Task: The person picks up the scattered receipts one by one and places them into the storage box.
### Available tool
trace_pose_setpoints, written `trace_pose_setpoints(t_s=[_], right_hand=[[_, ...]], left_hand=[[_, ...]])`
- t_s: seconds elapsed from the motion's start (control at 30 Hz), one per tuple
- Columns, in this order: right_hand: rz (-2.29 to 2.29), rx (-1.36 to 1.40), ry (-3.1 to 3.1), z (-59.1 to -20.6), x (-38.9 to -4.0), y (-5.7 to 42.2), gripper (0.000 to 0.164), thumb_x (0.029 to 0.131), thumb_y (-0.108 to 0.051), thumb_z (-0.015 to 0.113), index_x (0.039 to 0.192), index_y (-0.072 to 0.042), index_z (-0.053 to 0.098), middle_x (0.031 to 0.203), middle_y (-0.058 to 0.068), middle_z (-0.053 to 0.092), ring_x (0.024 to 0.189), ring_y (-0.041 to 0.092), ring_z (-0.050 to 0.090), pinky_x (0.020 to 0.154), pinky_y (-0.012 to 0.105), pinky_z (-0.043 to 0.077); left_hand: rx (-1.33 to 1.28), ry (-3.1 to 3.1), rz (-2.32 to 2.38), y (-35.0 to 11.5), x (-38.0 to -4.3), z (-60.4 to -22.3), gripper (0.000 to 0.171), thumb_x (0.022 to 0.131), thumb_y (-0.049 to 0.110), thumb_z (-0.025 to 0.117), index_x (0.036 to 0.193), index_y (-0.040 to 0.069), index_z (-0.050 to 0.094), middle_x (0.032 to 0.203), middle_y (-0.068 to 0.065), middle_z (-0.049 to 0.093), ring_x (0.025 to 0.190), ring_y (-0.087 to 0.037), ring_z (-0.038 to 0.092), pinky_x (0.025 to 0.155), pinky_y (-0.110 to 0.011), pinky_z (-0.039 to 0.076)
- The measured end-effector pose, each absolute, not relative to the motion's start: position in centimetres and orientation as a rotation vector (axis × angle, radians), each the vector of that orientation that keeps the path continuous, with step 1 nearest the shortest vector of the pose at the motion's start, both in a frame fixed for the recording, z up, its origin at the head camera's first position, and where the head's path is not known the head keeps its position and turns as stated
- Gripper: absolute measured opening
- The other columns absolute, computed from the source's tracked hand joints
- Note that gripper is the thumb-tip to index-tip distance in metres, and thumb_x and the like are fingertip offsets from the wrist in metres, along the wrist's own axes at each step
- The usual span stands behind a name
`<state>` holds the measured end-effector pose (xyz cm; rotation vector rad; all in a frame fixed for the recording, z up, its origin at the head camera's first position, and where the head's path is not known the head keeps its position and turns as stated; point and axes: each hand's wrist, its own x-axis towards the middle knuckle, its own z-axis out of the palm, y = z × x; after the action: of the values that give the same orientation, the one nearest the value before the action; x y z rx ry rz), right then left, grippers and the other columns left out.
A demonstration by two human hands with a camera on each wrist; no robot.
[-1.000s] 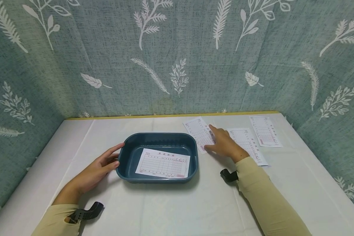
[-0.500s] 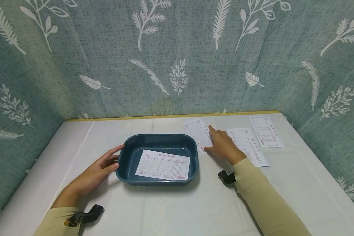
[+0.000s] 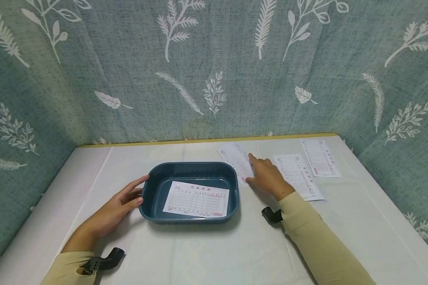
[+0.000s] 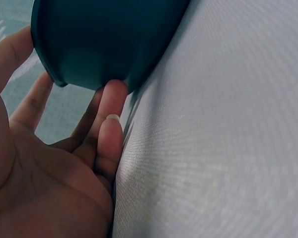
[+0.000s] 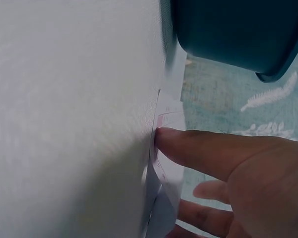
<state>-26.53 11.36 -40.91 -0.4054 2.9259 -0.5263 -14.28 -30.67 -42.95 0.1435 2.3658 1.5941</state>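
A dark blue rectangular tray (image 3: 189, 221) stands on the white table, with one printed receipt slip (image 3: 196, 202) lying flat inside. My left hand (image 3: 115, 209) touches the tray's left end, its fingers extended against rim and wall; the left wrist view shows the fingertips (image 4: 114, 94) low on that wall. To the right of the tray, my right hand (image 3: 269, 178) pinches the edge of another receipt slip (image 3: 235, 158). In the right wrist view the thumb (image 5: 171, 141) lies on this slip, which bends up from the cloth. Part of it is hidden by the fingers.
Two more printed slips, a nearer one (image 3: 297, 176) and a farther one (image 3: 320, 158), lie right of my right hand. A yellow edge strip (image 3: 157, 143) runs along the table's back, below a green leaf-patterned curtain (image 3: 185, 99). Black wrist straps sit on both arms.
The right hand has shifted slightly left and its thumb and fingers have closed on the slip, which now looks bent rather than flat. The left hand stays on the tray.
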Motion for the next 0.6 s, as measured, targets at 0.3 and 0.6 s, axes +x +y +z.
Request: trace_pose_setpoints(t_s=[0.3, 0.6], right_hand=[[-0.584, -0.48, 2.945, -40.83, -26.38, 11.16, 0.086, 0.085, -0.018, 0.08, 0.157, -0.012, 0.032, 0.145, 0.021, 0.054, 0.13, 0.042, 0.052, 0.106, 0.055, 0.042], [-0.769, -0.515, 2.861, -41.17, -26.75, 11.78, 0.078, 0.087, -0.003, 0.069, 0.156, -0.005, 0.032, 0.148, 0.023, 0.05, 0.132, 0.039, 0.052, 0.11, 0.053, 0.04]], left_hand=[[0.145, 2.372, 1.6, -30.57, -14.28, -42.92, 0.064, 0.105, 0.028, 0.052, 0.16, 0.031, 0.02, 0.158, -0.028, 0.024, 0.146, -0.048, 0.022, 0.114, -0.07, 0.016], [0.132, 2.346, 1.617, -30.67, -14.28, -43.01, 0.065, 0.104, 0.029, 0.053, 0.16, 0.031, 0.02, 0.159, -0.028, 0.023, 0.147, -0.05, 0.019, 0.113, -0.071, 0.014]])
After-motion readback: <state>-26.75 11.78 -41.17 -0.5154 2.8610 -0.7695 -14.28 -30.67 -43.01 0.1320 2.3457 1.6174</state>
